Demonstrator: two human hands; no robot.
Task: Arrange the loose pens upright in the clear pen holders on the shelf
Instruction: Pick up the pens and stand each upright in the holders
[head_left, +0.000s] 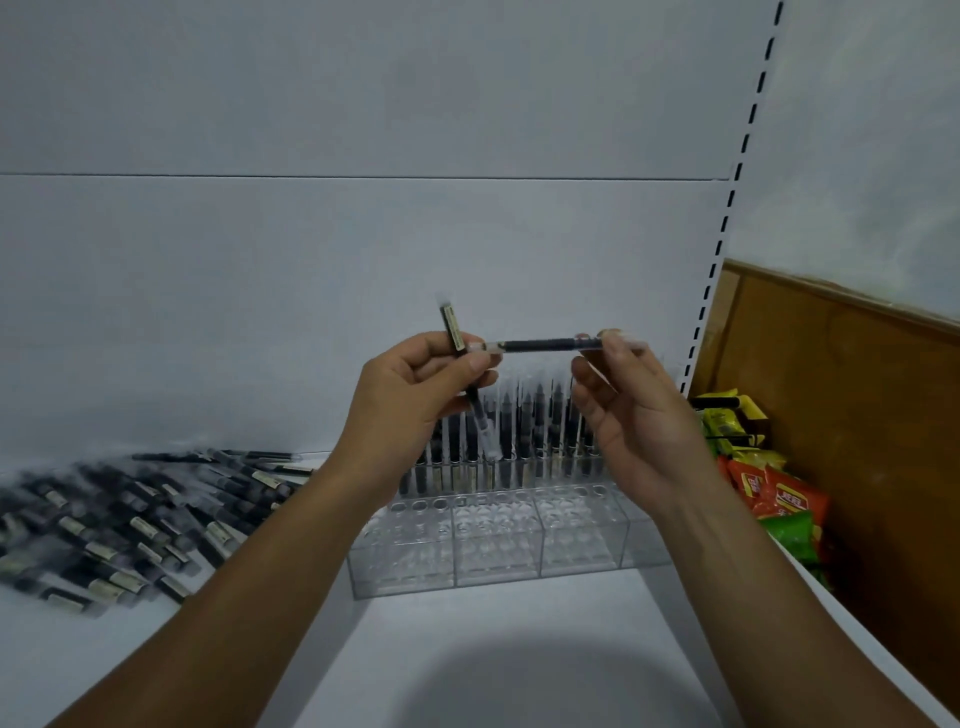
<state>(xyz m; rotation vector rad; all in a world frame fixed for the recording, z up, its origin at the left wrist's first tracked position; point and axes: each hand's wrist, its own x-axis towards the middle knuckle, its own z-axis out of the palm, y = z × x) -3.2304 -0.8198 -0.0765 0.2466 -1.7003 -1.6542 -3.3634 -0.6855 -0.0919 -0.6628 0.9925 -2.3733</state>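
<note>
My left hand (415, 395) grips one black pen (453, 330) that stands nearly upright through its fist. A second black pen (545, 344) lies level between both hands: my left fingertips touch its left end, and my right hand (628, 410) pinches its right end. Both hands hover above the row of clear pen holders (498, 545) on the white shelf. Several pens (540, 431) stand upright in the holders' back rows; the front holes show no pens. A heap of loose pens (130, 525) lies on the shelf at the left.
The white back panel (363, 234) rises right behind the holders. A slotted shelf upright (727, 218) runs down at the right. Beyond it are orange, green and yellow snack packets (774, 493) against a brown wooden panel (857, 415).
</note>
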